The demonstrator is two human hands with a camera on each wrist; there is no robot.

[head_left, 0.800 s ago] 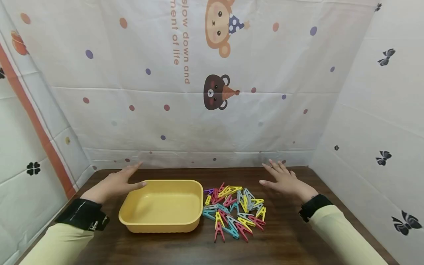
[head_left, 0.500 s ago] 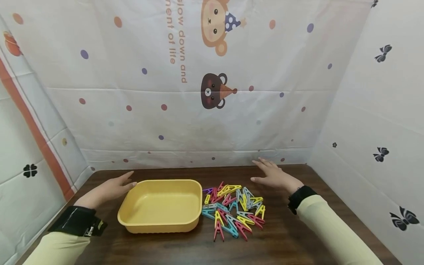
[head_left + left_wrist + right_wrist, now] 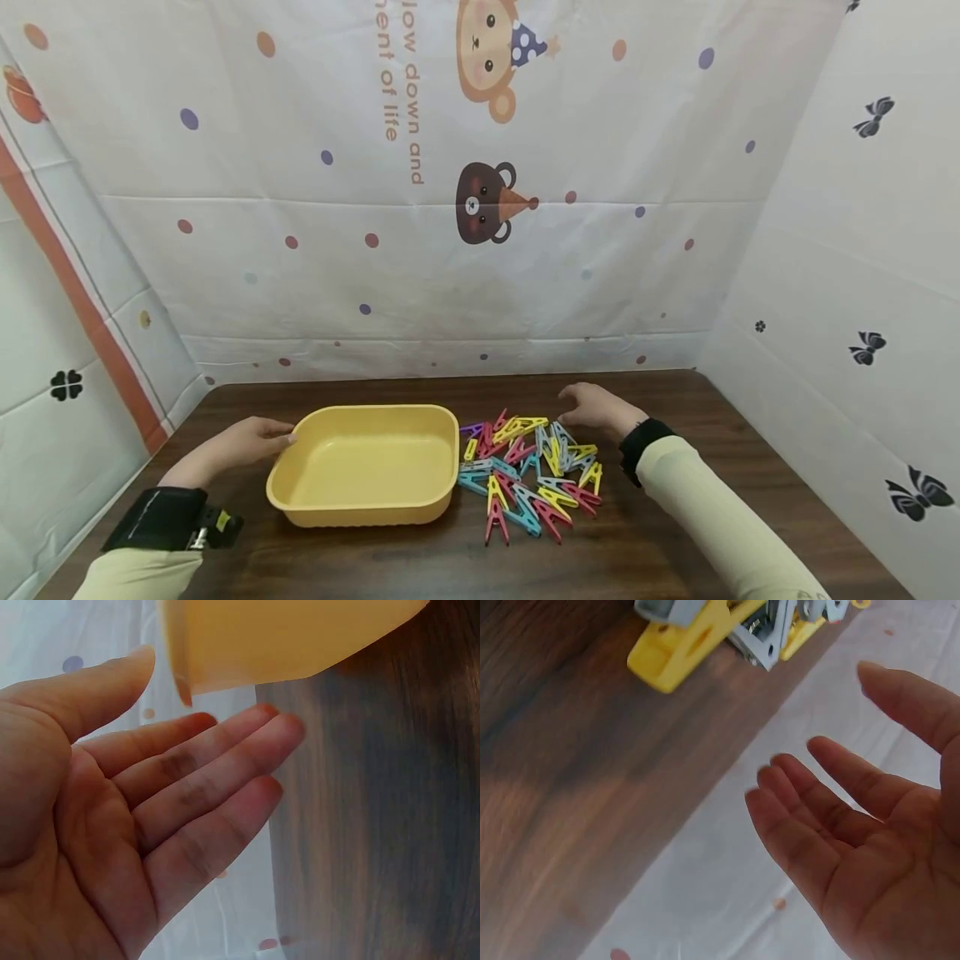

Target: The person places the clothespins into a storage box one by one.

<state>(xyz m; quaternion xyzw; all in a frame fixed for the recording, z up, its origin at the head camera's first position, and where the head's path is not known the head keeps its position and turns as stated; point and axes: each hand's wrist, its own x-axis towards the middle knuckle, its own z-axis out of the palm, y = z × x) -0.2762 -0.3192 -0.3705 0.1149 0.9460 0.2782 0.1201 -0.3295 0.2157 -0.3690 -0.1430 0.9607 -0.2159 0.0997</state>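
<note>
A yellow plastic basin (image 3: 363,518) stands on the brown wooden table, with a bare inside. My left hand (image 3: 236,450) is at its left rim; in the left wrist view the thumb and the relaxed fingers (image 3: 202,795) lie apart on either side of the rim's edge, gripping nothing. To the right of the basin lies a loose pile of clothespins (image 3: 528,475) in red, yellow, blue, grey and purple. My right hand (image 3: 600,408) is just behind the pile's right back part, fingers loosely bent. Nothing is in it in the right wrist view, where yellow and grey clothespins (image 3: 679,649) show near the thumb.
The wooden table (image 3: 360,567) ends at a white printed cloth (image 3: 420,283) behind it. Similar cloth (image 3: 817,267) hangs along the right side and the left. Both wrists wear black bands (image 3: 153,518).
My left hand has come down to the left rim of the basin. My right hand has moved left and lower, toward the clothespins, its fingers bending more. Basin and pile stay put.
</note>
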